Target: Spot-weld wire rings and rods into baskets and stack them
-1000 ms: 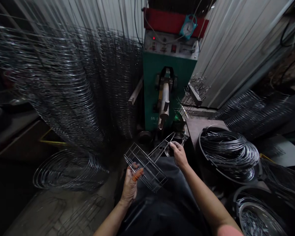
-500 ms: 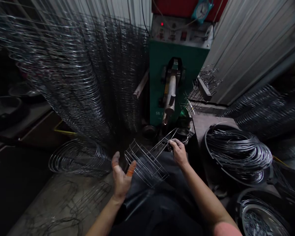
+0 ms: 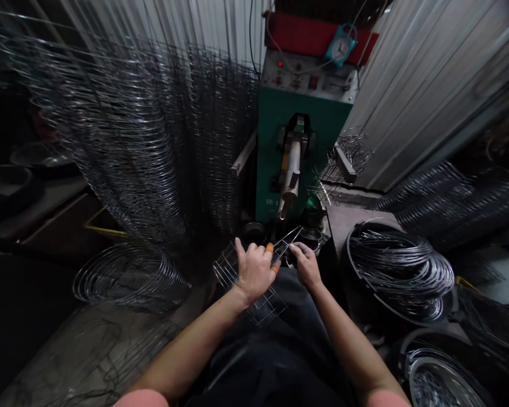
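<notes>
A small wire rack [image 3: 225, 264] of crossed thin rods lies over the dark apron on my lap, partly hidden by my hands. My left hand [image 3: 257, 268], with orange covers on two fingertips, is closed on the middle of the rack, back of the hand up. At the rack's right end my right hand [image 3: 304, 263] pinches the frame. Just beyond both hands, the green machine [image 3: 275, 130] holds out a metal electrode arm [image 3: 291, 175] that points down toward the rack without touching it.
Tall stacks of wire rings [image 3: 127, 135] stand at the left, with a loose coil [image 3: 123, 277] below. On the right are a tub of wire hoops [image 3: 401, 265] and a bowl of small metal pieces [image 3: 435, 384]. A blue clock [image 3: 341, 46] hangs on the machine.
My left hand has moved right from beside the rack and closed on it. My right hand still holds the same end. The view has shifted slightly.
</notes>
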A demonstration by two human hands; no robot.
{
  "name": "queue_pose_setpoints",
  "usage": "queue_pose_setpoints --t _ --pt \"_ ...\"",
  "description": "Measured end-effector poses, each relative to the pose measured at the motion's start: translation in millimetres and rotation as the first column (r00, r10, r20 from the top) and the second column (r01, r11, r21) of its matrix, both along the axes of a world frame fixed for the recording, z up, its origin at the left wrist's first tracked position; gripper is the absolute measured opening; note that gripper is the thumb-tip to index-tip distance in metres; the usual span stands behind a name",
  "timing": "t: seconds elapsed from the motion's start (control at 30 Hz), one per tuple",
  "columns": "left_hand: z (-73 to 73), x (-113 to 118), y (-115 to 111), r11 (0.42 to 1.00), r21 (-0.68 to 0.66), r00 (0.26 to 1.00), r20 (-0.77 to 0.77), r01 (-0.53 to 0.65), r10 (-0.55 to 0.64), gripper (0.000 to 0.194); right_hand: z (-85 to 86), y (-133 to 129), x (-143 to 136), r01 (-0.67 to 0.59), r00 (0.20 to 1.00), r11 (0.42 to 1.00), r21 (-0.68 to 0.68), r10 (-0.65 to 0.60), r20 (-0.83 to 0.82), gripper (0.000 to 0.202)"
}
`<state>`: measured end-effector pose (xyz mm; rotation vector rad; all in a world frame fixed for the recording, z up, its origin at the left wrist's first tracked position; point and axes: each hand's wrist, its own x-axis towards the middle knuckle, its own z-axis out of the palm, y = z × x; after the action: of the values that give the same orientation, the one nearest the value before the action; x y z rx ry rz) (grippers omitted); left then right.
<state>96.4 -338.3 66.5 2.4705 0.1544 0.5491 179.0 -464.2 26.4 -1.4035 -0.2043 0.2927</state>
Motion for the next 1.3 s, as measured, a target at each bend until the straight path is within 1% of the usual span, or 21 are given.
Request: queue_pose_setpoints --t 0.1,0.17,0.27,0.33,0.4,0.57,0.7,0.87,0.93,1.03,1.17,1.3 --pt "2.8 1.6 3.1 0.997 0.074 0.999 -0.034 0.009 -0.006 0.024 2.3 2.0 0.6 -0.032 0.999 0.999 0.040 0.032 0.001 0.024" --pt "5.4 4.1 4.1 0.995 0.099 0.999 -0.040 0.018 -0.014 0.020 2.3 3.9 1.4 -0.044 0.999 0.997 0.067 0.045 -0.005 0.024" --pt "8.5 9.1 5.1 0.996 0.090 0.999 -0.042 0.028 -0.024 0.019 2.1 6.3 3.5 -0.041 0.998 0.995 0.091 0.044 -0.033 0.024" --pt "9.4 13.4 5.9 0.998 0.060 0.999 -0.045 0.026 -0.023 0.018 2.4 7.6 6.3 -0.035 0.998 0.995 0.090 0.040 -0.050 0.024" --pt "9.3 19.1 7.1 0.998 0.058 0.998 -0.054 0.030 -0.027 0.018 2.2 9.0 10.7 -0.028 0.998 0.996 0.085 0.033 -0.062 0.024" --pt "6.3 41.1 11.2 0.983 0.165 0.992 -0.114 0.080 -0.061 0.020 -5.9 13.9 29.0 0.028 0.993 0.991 0.132 -0.012 -0.119 0.022" --pt "3.4 60.3 15.2 0.975 0.192 0.986 -0.146 0.111 -0.084 0.021 -14.4 18.6 44.9 0.042 0.990 0.989 0.141 -0.022 -0.141 0.022" --pt "1.5 76.2 19.9 0.940 0.320 0.978 -0.204 0.118 -0.053 0.025 -18.6 25.4 59.9 0.046 0.986 0.989 0.141 -0.023 -0.165 0.022" --pt "2.4 81.0 21.6 0.928 0.352 0.976 -0.212 0.121 -0.047 0.028 -18.6 27.6 65.0 0.046 0.987 0.990 0.135 -0.024 -0.162 0.022" --pt "5.2 88.5 23.5 0.925 0.359 0.975 -0.216 0.119 -0.042 0.030 -17.2 30.0 72.5 0.051 0.988 0.990 0.129 -0.031 -0.153 0.022" --pt "9.2 97.7 24.4 0.933 0.343 0.967 -0.253 0.108 -0.019 0.027 -13.8 33.9 82.0 0.054 0.983 0.992 0.115 -0.033 -0.180 0.024" --pt "10.9 101.4 23.7 0.936 0.337 0.960 -0.279 0.103 -0.005 0.024 -11.6 32.6 86.0 0.034 0.979 0.994 0.103 -0.013 -0.201 0.025"
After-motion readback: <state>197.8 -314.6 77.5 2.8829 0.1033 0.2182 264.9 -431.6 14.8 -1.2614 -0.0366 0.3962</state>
